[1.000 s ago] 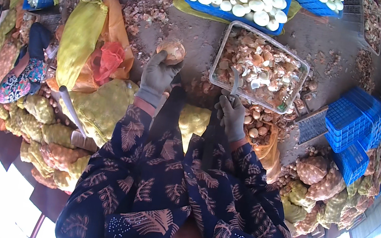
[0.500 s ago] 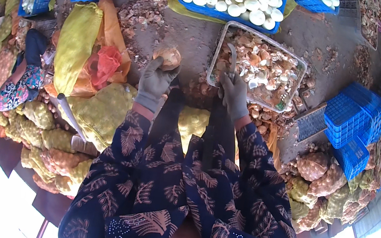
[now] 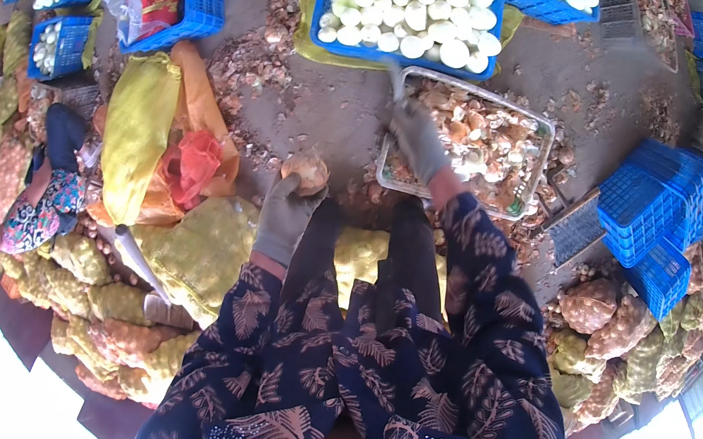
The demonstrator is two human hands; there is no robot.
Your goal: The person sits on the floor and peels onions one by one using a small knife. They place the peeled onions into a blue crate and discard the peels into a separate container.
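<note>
Nearest, the gloved left hand (image 3: 284,219) closes its fingers around a brown-skinned onion (image 3: 306,171), held just above the dirt ground (image 3: 332,114). Further out, the gloved right hand (image 3: 416,137) grips a knife (image 3: 394,78) over the metal tray (image 3: 538,172) of peelings. Beyond the tray sits a blue crate (image 3: 402,59) of peeled white onions (image 3: 410,6).

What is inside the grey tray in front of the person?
The grey tray holds a heap of brownish peels and scraps. The gloved right hand reaches over its near left part, covering what lies beneath. The tray's bottom is hidden under the heap.
</note>
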